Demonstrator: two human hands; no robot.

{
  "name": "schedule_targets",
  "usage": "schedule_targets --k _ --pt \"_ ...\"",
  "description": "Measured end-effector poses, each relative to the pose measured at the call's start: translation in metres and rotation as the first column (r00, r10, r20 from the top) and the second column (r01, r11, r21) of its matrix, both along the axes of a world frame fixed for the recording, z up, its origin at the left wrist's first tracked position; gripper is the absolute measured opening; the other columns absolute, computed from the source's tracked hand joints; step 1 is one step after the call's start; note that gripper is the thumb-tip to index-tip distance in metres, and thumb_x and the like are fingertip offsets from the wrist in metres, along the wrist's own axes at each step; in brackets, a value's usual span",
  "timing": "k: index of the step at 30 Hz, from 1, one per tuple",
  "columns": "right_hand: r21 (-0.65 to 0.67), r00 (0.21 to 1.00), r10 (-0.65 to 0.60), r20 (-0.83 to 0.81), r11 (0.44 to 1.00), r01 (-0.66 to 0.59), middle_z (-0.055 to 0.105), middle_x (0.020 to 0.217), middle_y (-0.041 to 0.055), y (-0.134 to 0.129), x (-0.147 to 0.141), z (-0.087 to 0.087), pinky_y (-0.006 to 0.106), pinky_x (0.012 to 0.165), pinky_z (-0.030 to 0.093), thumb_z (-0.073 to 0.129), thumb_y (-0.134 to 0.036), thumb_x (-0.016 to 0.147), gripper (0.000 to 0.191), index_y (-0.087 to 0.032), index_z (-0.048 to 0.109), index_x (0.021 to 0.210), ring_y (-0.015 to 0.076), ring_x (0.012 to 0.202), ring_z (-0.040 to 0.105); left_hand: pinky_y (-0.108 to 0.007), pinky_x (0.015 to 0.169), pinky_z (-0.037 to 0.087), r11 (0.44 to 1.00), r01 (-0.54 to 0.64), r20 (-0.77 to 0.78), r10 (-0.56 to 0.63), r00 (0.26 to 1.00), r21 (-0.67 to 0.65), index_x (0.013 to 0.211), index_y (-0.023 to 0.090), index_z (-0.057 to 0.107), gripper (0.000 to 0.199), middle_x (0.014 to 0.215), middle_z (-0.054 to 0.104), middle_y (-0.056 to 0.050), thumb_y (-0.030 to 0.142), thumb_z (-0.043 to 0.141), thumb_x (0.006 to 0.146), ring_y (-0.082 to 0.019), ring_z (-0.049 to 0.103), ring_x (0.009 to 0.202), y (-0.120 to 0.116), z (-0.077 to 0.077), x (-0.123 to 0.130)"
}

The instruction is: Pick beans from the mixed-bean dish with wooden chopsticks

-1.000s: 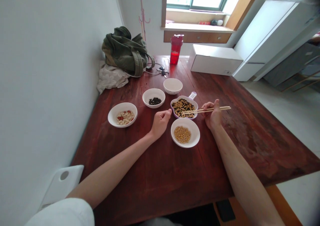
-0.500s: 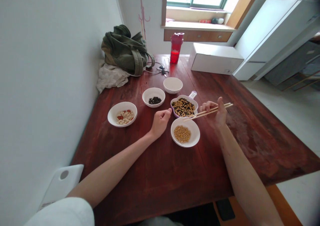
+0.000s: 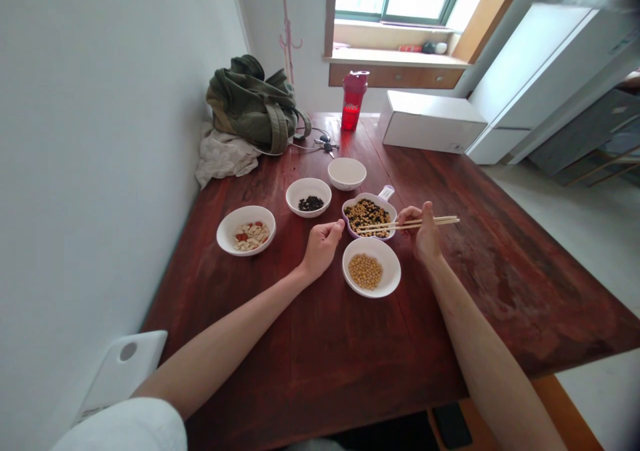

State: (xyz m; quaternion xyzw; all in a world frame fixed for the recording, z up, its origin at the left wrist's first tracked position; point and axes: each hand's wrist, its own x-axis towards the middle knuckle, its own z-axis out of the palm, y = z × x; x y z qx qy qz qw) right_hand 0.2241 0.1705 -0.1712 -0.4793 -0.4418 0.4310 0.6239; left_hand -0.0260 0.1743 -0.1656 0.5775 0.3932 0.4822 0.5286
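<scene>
My right hand [image 3: 421, 232] grips a pair of wooden chopsticks [image 3: 407, 224], whose tips reach over the purple-rimmed dish [image 3: 369, 216] of mixed black and yellow beans. With fingers curled, my left hand [image 3: 321, 246] rests at that dish's left edge and seems to pinch its rim. Just below the dish stands a white bowl [image 3: 390, 279] of yellow beans. Further left are a white bowl [image 3: 295, 196] with black beans and a white bowl [image 3: 227, 232] with pale and reddish pieces. Behind the dish is a white bowl [image 3: 347, 171] with nothing visible in it.
On the wooden table [image 3: 320, 364], a green bag [image 3: 250, 108] lies on a cloth [image 3: 225, 158] at the back left, near keys [image 3: 327, 146]. A red bottle [image 3: 353, 101] and a white box [image 3: 433, 123] stand at the back.
The chopsticks' tips have moved from above the yellow-bean bowl up and left to the mixed-bean dish, with my right hand shifting slightly left. My left hand keeps its place by the dish.
</scene>
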Motion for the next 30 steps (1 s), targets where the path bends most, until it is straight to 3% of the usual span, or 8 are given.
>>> schedule_targets --k 13,23,30 --pt "0.055 0.994 -0.004 0.112 0.998 -0.002 0.055 0.051 0.0018 -0.002 0.002 0.006 0.027 0.04 0.027 0.049 -0.077 0.09 0.068 -0.021 0.064 0.057 0.0109 0.043 0.043 -0.029 0.052 0.018 1.0 -0.006 -0.015 0.006 1.0 -0.002 0.057 0.019 0.035 0.059 0.052 0.033 0.005 0.057 0.053 0.097 -0.008 0.025 0.051 0.0 -0.001 -0.001" --pt "0.069 0.998 -0.033 0.06 0.997 0.029 0.06 0.057 0.003 0.001 0.005 -0.005 0.026 0.041 0.029 0.046 -0.074 0.094 0.068 -0.02 0.065 0.059 0.0103 0.045 0.044 -0.028 0.052 0.018 1.0 -0.001 -0.014 0.002 1.0 0.016 0.056 0.019 0.032 0.06 0.051 0.032 0.005 0.058 0.053 0.097 -0.007 0.025 0.05 0.001 -0.002 -0.002" --pt "0.023 1.0 0.028 -0.001 0.999 -0.028 0.057 0.056 0.0026 0.0 0.005 -0.001 0.026 0.042 0.028 0.043 -0.08 0.091 0.07 -0.021 0.065 0.06 0.0114 0.046 0.044 -0.028 0.051 0.018 1.0 -0.001 -0.02 0.002 1.0 0.011 0.056 0.019 0.032 0.06 0.051 0.032 0.005 0.057 0.053 0.097 -0.008 0.025 0.05 0.001 -0.004 -0.002"
